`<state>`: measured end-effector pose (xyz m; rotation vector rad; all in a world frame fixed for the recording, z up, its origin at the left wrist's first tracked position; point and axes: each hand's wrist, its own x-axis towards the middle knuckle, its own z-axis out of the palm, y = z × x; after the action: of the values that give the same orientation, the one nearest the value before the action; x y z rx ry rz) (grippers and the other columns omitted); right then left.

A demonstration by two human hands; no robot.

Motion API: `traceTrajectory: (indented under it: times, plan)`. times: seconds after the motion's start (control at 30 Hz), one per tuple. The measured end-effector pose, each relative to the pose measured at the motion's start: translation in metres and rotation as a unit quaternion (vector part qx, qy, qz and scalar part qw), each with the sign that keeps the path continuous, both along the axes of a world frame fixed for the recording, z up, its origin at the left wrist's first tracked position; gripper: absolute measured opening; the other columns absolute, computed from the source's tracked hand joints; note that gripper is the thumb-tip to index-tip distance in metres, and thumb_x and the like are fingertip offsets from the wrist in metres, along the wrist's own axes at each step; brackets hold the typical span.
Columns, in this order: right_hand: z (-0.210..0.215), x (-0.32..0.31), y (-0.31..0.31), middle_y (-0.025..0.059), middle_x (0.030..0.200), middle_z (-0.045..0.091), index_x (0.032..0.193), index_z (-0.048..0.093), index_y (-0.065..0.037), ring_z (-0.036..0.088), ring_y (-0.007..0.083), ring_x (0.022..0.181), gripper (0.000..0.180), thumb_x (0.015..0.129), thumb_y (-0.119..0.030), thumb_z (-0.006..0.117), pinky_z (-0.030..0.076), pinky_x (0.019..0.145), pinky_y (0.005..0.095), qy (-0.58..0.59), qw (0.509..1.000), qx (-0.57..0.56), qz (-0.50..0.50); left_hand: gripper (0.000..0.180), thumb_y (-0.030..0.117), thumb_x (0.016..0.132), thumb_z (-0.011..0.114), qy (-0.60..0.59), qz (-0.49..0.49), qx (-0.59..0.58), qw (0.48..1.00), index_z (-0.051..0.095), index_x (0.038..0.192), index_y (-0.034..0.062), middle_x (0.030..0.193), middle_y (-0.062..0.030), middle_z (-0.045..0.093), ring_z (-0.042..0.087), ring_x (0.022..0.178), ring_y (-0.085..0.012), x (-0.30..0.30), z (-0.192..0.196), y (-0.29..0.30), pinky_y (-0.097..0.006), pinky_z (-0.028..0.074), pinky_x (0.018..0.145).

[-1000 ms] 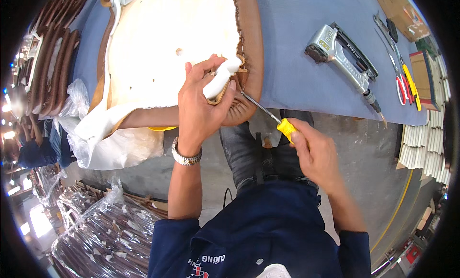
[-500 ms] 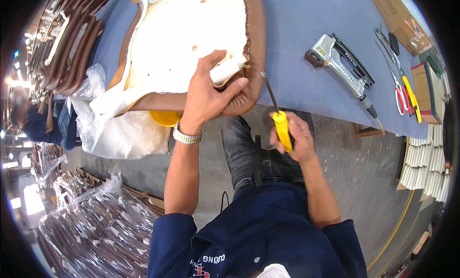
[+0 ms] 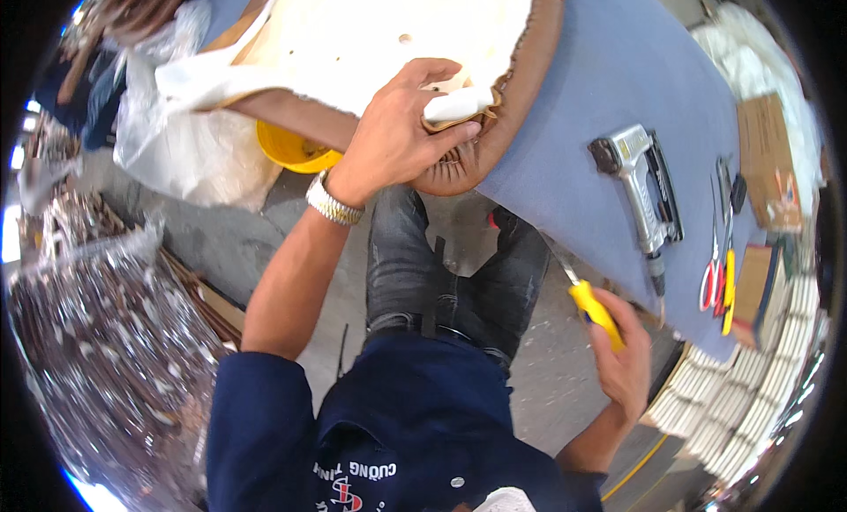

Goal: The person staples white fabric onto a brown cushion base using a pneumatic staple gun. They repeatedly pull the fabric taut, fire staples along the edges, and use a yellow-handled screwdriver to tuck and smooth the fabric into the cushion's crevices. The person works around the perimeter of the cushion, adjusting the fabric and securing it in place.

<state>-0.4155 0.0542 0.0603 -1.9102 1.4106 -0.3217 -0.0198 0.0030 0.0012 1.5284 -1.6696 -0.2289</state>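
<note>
Half a second on, the worker's right hand (image 3: 625, 364) has pulled back from the seat's edge and dropped low beside the bench, fingers wrapped around the yellow-handled screwdriver (image 3: 593, 307); its thin shaft points up toward the table edge, and the tip is hard to make out. The left hand (image 3: 397, 137), a metal wristwatch (image 3: 334, 205) at the wrist, stays clamped on the upholstered seat panel (image 3: 379, 35), fingers pressing a fold of white fabric (image 3: 457, 104) against the brown leather rim (image 3: 529, 79), thumb under the edge. The panel lies on the blue-covered workbench (image 3: 609, 79), overhanging its near edge, and its far side is cut off by the top of the picture.

Beneath the panel a yellow bucket (image 3: 287, 150) shows only a slice of rim; what is in it cannot be told. Clear plastic sheeting (image 3: 190, 150) hangs at its left.

To the right on the bench lies a grey pneumatic staple gun (image 3: 640, 190), then red-handled scissors (image 3: 711, 274) and a yellow-handled tool (image 3: 729, 287) side by side. A brown cardboard box (image 3: 766, 159) sits near the far right edge, its label too small to tell. Plastic-wrapped stock (image 3: 106, 335) glints at lower left, its contents blurred.
</note>
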Motion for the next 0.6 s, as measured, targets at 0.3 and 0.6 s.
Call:
traceTrajectory:
  times: [0.3,0.6]
  plan:
    - [-0.054,-0.171,-0.152,0.0081,0.12,0.066,0.146,0.056,-0.005,0.061,0.0132,0.087,0.042,0.105,-0.01,0.058,0.053,0.074,0.027,0.076,0.95,-0.252,-0.169,0.039,0.043,0.085,0.083,-0.112,-0.009,-0.043,0.993,0.076,0.1,0.0071,0.103,-0.006,0.069,0.063,0.098,-0.025,0.004,-0.005,-0.01,-0.039,0.047,0.091]
    - [-0.034,0.031,-0.141,0.0214,0.128,0.064,0.143,0.057,-0.002,0.061,0.0408,0.12,0.057,0.09,-0.012,0.076,0.049,0.103,0.0462,0.189,0.916,-0.338,0.102,0.035,0.039,0.086,0.081,-0.037,0.005,0.02,0.999,0.076,0.086,0.0046,0.077,-0.0095,0.068,0.065,0.079,-0.0301,0.005,-0.008,-0.003,-0.039,0.047,0.078]
